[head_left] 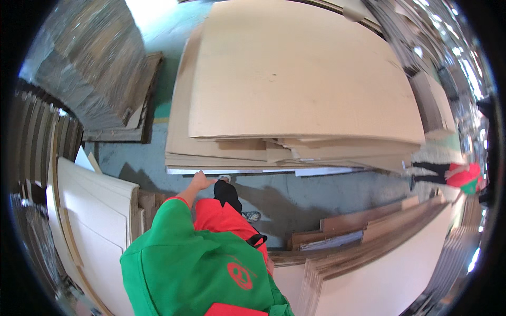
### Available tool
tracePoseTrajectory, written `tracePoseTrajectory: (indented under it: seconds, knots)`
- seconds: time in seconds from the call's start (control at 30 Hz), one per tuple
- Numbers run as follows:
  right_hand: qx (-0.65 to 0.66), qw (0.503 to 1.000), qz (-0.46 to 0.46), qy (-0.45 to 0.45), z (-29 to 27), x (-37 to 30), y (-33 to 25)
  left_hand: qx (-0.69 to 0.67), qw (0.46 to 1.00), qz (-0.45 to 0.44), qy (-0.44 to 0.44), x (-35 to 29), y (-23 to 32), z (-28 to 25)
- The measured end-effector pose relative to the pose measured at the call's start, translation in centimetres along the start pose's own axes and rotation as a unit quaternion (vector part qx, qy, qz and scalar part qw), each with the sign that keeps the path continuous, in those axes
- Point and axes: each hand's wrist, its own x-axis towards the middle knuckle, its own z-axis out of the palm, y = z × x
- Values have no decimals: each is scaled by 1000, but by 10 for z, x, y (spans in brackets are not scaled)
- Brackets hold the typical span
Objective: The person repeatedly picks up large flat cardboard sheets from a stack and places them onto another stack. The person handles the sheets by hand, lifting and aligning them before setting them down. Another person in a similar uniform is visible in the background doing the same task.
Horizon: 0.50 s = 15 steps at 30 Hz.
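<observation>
My left hand [200, 182] reaches forward just below the near edge of a large stack of pale brown boards [295, 73]. Its fingers look spread, one of them stretched to the right, and nothing shows in them. Whether it touches the lowest sheets cannot be made out. Beneath the loose, uneven brown sheets at the front of the stack, white sheets [322, 171] stick out. Of my right hand [270, 266] only a sliver of skin shows beside my green jacket; its fingers are hidden.
Plastic-wrapped stacked goods [87, 63] stand on a pallet at the far left. Boards lean upright at the near left [92, 205] and near right [379, 268]. Grey floor [284, 203] runs between them and the stack. At the right, another person [458, 174] in red and green stands.
</observation>
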Motion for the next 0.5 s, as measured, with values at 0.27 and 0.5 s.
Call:
tracePoseTrajectory:
  seconds: [0.27, 0.5]
  knots:
    - [8, 987, 144, 69, 89, 85, -194, -243, 959, -76, 129, 133, -50, -65]
    - [-71, 995, 59, -34, 249, 123, -314, -354, 927, -109, 53, 252, -57, -121]
